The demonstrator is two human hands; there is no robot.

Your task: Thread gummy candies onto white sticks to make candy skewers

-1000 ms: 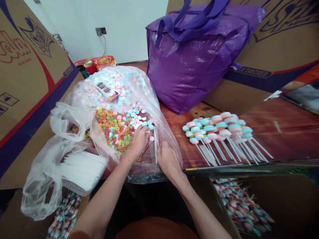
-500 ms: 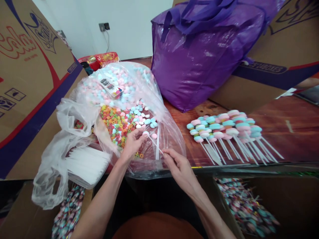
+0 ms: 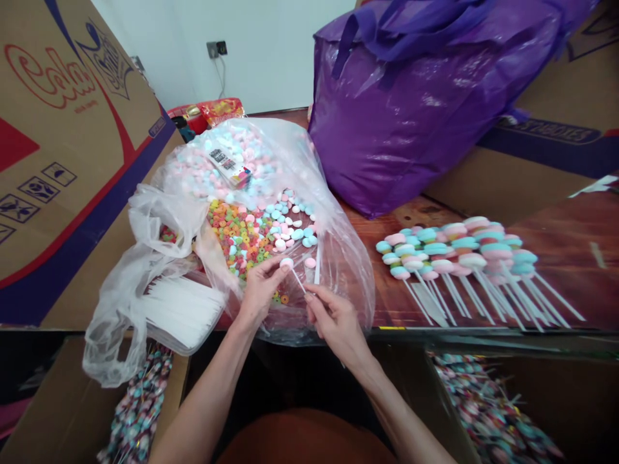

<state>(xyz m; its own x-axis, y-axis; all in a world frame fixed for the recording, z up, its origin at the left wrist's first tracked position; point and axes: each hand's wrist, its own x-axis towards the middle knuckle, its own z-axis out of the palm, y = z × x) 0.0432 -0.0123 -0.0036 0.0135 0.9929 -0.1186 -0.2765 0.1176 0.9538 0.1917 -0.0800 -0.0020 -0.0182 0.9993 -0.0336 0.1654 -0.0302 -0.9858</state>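
Observation:
My left hand (image 3: 258, 289) pinches a pink marshmallow candy (image 3: 287, 263) just above the open clear plastic bag (image 3: 333, 258) of pink and blue marshmallows and coloured ring candies (image 3: 242, 235). My right hand (image 3: 333, 319) pinches a thin white stick (image 3: 298, 281) whose tip enters that candy. Both hands hover at the bag's near edge. A few more white sticks (image 3: 317, 270) stand in the bag beside them.
Finished candy skewers (image 3: 459, 254) lie in a row on the brown table (image 3: 556, 225) to the right. A bag of white sticks (image 3: 178, 309) sits left. A purple bag (image 3: 416, 103) and cardboard boxes (image 3: 58, 148) stand around. Boxes below hold wrapped skewers (image 3: 488, 406).
My left hand lifted a pink candy out of the bag and my right hand picked up a stick; the two have come together, the stick's tip now in the candy.

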